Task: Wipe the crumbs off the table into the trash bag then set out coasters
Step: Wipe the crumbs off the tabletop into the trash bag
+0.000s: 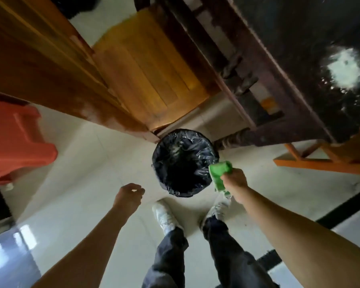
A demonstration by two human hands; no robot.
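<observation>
Head view, looking straight down. The trash bag (183, 163), black and glossy, lines a round bin standing on the floor (81, 173) just ahead of the person's shoes (164, 215). Its mouth is fully open. The interior is dark, and no crumbs or other contents can be made out in it.

The green cloth (218, 171) is bunched in the right hand (236, 180), whose fingers (227, 179) are curled tight round it. The cloth sits over the bag's near right rim. In the inspector's judgement it is held there so that whatever it carries drops inside rather than onto the floor.

The left hand (130, 194) hangs to the left of the bin, apart from it. Its fingers are loosely curled toward the thumb with a gap between, and nothing is seen in them.

The table (289, 48), with a dark polished top, lies at upper right, well apart from both hands; glare and blur prevent any finding on crumbs there. No coasters are in view, so that step is judged not yet begun.

A wooden chair (150, 75) stands beyond the bin, and a red plastic seat (15, 140) is at the left edge.
</observation>
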